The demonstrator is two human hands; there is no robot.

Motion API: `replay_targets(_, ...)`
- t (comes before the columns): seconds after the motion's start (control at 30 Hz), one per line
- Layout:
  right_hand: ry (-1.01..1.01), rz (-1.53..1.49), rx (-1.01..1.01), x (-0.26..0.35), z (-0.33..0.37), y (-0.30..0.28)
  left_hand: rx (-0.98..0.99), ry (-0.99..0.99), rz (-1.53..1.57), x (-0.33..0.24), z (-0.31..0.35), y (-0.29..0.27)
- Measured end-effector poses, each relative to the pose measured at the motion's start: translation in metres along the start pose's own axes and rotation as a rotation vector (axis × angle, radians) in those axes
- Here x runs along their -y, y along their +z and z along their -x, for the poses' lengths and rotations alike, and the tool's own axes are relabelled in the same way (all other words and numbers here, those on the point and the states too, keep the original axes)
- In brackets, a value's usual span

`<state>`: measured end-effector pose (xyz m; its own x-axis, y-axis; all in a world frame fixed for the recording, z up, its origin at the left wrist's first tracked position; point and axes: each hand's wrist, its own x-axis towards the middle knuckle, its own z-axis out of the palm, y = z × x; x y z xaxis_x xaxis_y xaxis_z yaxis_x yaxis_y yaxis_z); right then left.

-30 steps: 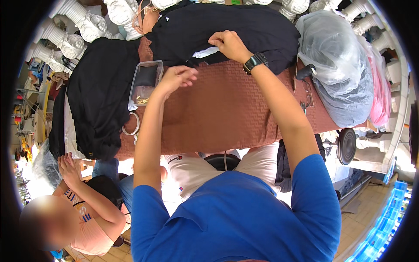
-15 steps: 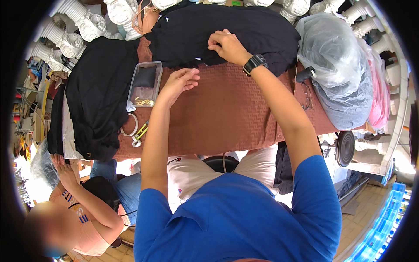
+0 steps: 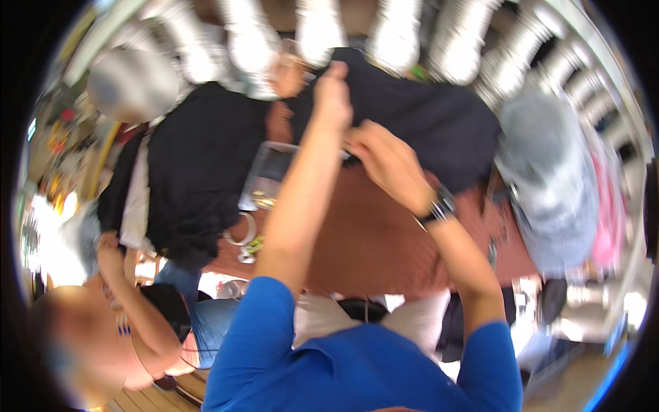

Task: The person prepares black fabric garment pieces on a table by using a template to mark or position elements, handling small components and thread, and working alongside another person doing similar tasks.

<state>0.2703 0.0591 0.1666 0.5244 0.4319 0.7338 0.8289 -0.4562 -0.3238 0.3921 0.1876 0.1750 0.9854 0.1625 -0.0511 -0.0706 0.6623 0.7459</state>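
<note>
A black cloth lies across the far side of the brown-covered table. My left hand is stretched over it, closed on the cloth near its raised far left corner. Closer to me, my right hand bends inward with fingertips pinched at the cloth's near edge, beside a small whitish spot. Motion blurs both hands, so the exact grip is unclear. Partly behind my left forearm stands a clear plastic box, with a dark pad and small gold-coloured pieces inside.
More black cloth hangs over the table's left side. Next to the box lie a white ring and a yellow-green tool. A plastic-wrapped bundle stands right; white columns line the back. A co-worker sits at left.
My left hand has reached far forward onto the cloth and closed. My right hand has come down and inward to the near edge. The whole view has shifted.
</note>
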Motion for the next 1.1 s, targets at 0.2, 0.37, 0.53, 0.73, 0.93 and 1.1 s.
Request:
replay_targets(0.2, 0.073, -0.067, -0.653, 0.008, -0.044, -0.122, 0.634, 0.027, 0.098, -0.099, 0.051, 0.097)
replay_targets(0.37, -0.091, -0.091, -0.377, 0.043, -0.079, -0.203, 1.032, 0.236, -0.187, -0.147, 0.138, 0.127)
replay_targets(0.53, 0.337, -0.494, -0.055, 0.047, -0.024, -0.234, 0.990, 0.250, -0.239, -0.176, 0.200, 0.126)
replay_targets(0.73, 0.639, -0.576, -0.055, 0.084, 0.035, -0.252, 0.703, 0.396, -0.570, -0.215, 0.274, 0.092)
replay_targets(0.93, 0.677, -0.543, 0.085, 0.118, 0.085, -0.270, 0.668, 0.358, -0.502, -0.210, 0.329, 0.037)
replay_targets(1.1, 0.643, -0.585, 0.319, 0.139, 0.085, -0.295, 0.439, 0.360, -1.002, -0.192, 0.311, -0.008)
